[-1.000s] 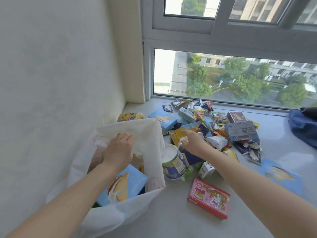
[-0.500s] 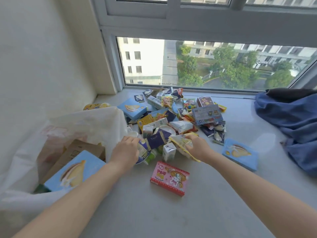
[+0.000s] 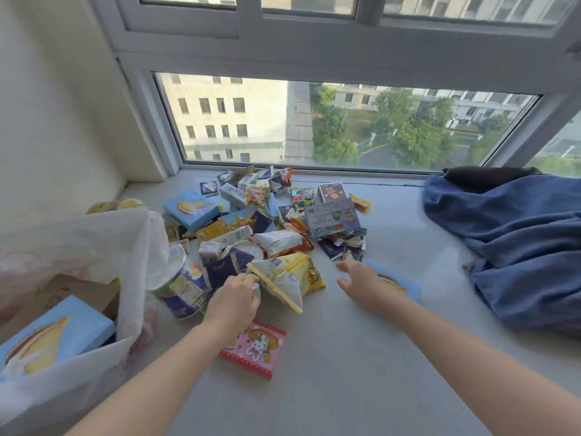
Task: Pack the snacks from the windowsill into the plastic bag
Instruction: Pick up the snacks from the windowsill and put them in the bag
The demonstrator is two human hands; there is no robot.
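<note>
On my feed the left hand (image 3: 234, 298) sits at the near edge of the snack pile (image 3: 267, 221). Its grip is curled and pinches the near corner of a yellow packet (image 3: 289, 275), which lies tilted on top of the pile. The right hand (image 3: 361, 283) hovers just right of that packet. Its grip is spread, fingers apart, holding nothing, above a flat blue box (image 3: 407, 286) that lies on the windowsill (image 3: 345, 388).

The plastic bag (image 3: 94, 247) stands open at the left end of the windowsill, against the wall. Inside it I see a blue cake box (image 3: 53, 338) and a brown carton (image 3: 75, 292). A round tub (image 3: 179, 287) lies on its side just beside the bag's mouth, touching the pile.

A pink box (image 3: 254, 349) lies flat near the front edge, partly under the left wrist. The rest of the pile runs back to the window frame. A blue cloth (image 3: 518, 247) is heaped at the right end, well apart from the snacks.
</note>
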